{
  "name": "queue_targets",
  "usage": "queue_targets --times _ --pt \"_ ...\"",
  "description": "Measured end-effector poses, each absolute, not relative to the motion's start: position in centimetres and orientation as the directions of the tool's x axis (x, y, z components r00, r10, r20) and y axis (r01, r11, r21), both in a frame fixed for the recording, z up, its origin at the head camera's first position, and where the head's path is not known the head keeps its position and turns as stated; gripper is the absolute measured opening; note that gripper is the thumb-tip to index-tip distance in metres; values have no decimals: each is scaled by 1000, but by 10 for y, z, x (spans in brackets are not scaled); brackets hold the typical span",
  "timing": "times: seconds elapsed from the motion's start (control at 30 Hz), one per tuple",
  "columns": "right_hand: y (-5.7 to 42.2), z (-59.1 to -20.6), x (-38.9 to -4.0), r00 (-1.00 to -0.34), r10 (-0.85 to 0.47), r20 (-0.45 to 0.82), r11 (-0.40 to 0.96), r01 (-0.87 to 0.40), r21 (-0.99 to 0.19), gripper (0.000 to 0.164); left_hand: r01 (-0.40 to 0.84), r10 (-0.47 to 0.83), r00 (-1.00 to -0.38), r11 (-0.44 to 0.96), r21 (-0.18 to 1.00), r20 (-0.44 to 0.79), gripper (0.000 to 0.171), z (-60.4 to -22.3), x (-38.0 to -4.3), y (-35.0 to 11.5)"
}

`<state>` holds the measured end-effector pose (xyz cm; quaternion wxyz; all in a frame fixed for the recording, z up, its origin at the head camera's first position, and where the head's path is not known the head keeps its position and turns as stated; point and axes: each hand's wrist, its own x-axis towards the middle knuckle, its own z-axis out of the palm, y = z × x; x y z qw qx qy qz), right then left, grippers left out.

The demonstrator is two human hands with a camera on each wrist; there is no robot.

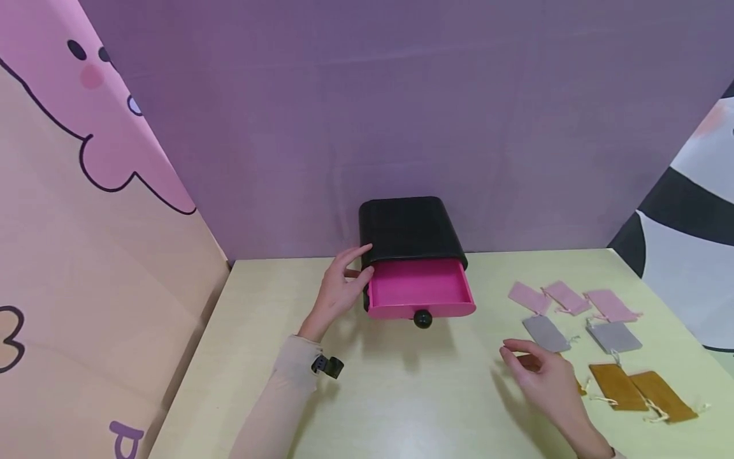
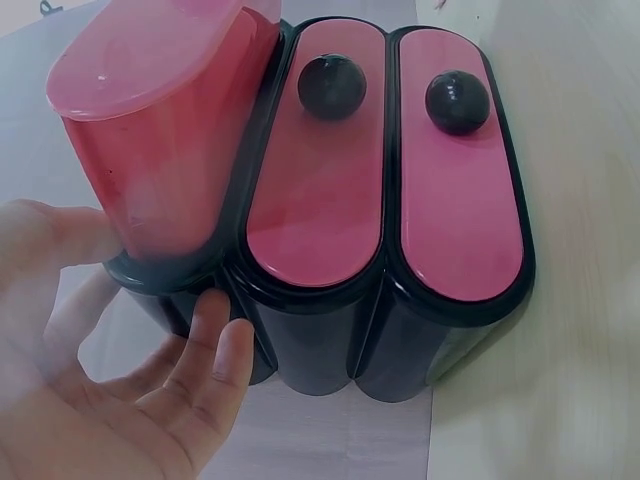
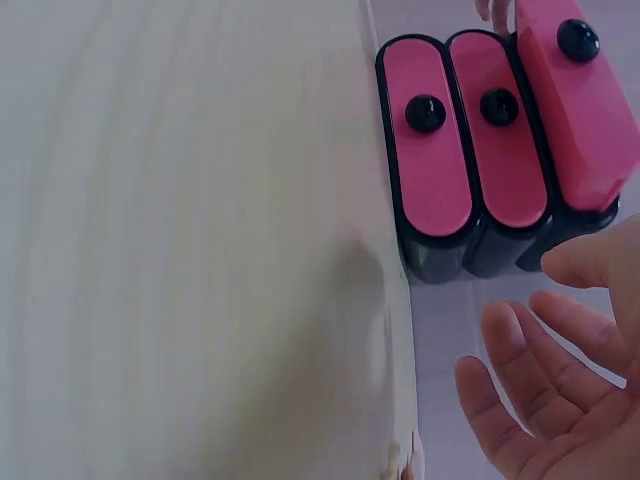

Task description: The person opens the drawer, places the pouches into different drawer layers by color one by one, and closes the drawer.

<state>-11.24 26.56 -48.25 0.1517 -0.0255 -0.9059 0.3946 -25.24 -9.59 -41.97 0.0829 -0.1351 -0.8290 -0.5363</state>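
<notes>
A black drawer unit (image 1: 407,226) with three pink tiers stands against the purple backdrop. Its top drawer (image 1: 421,284) is pulled out, showing a bare pink inside and a round black knob (image 1: 422,319). At the unit's left side is my left hand (image 1: 338,287), index finger along the top edge and thumb at the drawer's side. The left wrist view shows the other fingers loosely bent beside the casing. My right hand (image 1: 541,379) hovers to the right, fingers relaxed and holding nothing. It partly covers a brown drawstring pouch (image 1: 582,387).
On the table's right side lie three pink pouches (image 1: 530,298), two grey pouches (image 1: 613,336) and more brown pouches (image 1: 619,387), all with drawstrings. The pale table (image 1: 424,408) meets a purple cloth backdrop (image 1: 401,115) behind. Printed cartoon panels (image 1: 86,255) flank both sides.
</notes>
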Motion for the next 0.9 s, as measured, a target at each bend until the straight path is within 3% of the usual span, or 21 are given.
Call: queue_targets --times 0.33,0.7,0.9 --pt "292 -484 -106 -952 165 258 731 -58 -680 25 322 149 -947 385 865 286 47 -419 -251 -97" --pt "318 -476 -104 -970 214 120 789 99 -607 36 335 172 -941 370 866 291 50 -420 -251 -98" --pt "336 -478 -103 -968 208 138 844 106 -526 28 335 175 -941 368 867 289 50 -421 -253 -99"
